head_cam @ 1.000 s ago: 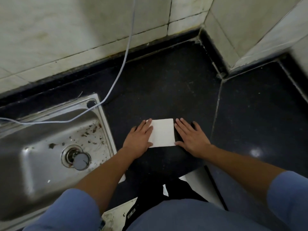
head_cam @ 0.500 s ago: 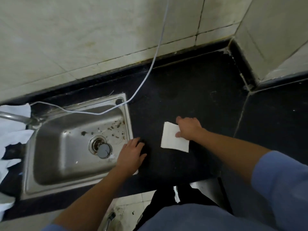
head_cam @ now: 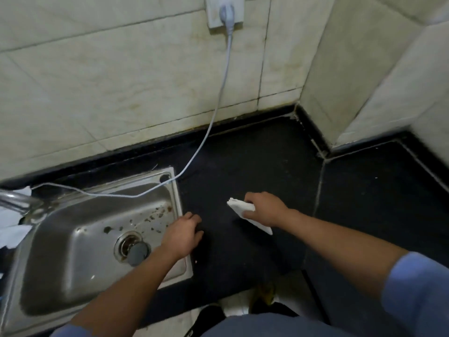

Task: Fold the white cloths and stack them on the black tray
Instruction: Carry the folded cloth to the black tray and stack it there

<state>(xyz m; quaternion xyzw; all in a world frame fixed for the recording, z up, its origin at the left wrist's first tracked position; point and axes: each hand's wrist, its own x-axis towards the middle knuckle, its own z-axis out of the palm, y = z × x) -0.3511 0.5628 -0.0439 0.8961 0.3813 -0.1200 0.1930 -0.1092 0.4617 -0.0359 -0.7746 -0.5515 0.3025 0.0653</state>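
Note:
A folded white cloth [head_cam: 239, 207] is lifted off the black counter [head_cam: 255, 166], tilted, and my right hand [head_cam: 263, 210] grips it along its right side. My left hand [head_cam: 183, 235] holds nothing; its fingers hang loosely curled over the counter at the sink's right rim. More white cloths [head_cam: 12, 229] lie loose at the far left edge, beyond the sink. No black tray shows in this view.
A steel sink [head_cam: 73, 251] with a drain plug [head_cam: 137, 251] and dirt specks fills the lower left. A tap [head_cam: 17, 203] juts in from the left. A grey cable [head_cam: 213, 110] hangs from a wall socket [head_cam: 224, 10] across the sink's back rim. Tiled walls enclose the counter's corner.
My right hand picked the folded cloth up from the counter. My left hand left the cloth and moved left toward the sink. The camera swung up and left.

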